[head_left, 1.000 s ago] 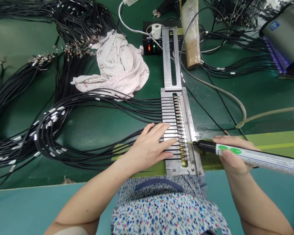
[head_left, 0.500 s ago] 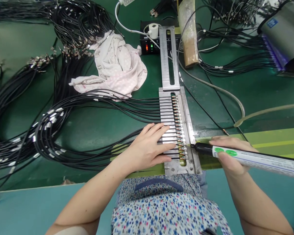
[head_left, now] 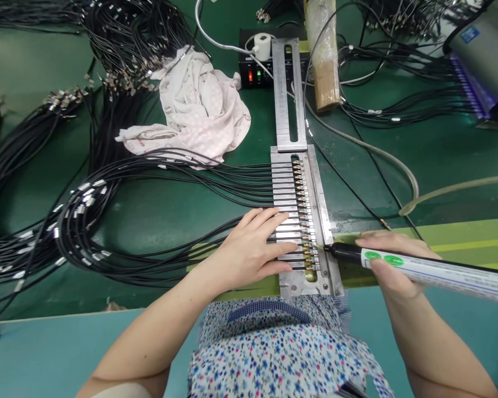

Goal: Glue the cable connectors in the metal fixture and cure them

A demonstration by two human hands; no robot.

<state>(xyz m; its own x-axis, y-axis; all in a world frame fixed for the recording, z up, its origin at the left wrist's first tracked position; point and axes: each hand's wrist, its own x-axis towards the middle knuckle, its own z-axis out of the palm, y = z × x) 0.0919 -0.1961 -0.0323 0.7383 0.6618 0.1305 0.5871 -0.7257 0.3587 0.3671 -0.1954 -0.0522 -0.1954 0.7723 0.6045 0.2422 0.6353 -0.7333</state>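
Observation:
A metal jig [head_left: 284,284] lies in front of me with a row of black cables [head_left: 232,167] laid side by side across it. Their small metal connectors [head_left: 302,190] line up along its slot. My left hand [head_left: 253,249] rests flat over the lower cables, fingers spread, fingertips on the jig. In my right hand [head_left: 398,260] is a thick white pen-shaped tool [head_left: 431,272] with a black nose and green stickers. Its fine tip points left, at the lower connectors; whether it touches one, I cannot tell.
Bundles of black cables [head_left: 83,221] with white tags cover the left side. A pale cloth [head_left: 203,105] lies behind the jig. Farther back are a black box [head_left: 253,77] with lit switches and a wrapped block [head_left: 326,83]. A grey machine [head_left: 489,61] glows violet at the right; a hose [head_left: 460,190] crosses there.
The view has shifted slightly. Both hands keep almost the same place on and beside the jig, and the tool's tip stays by the lower connectors.

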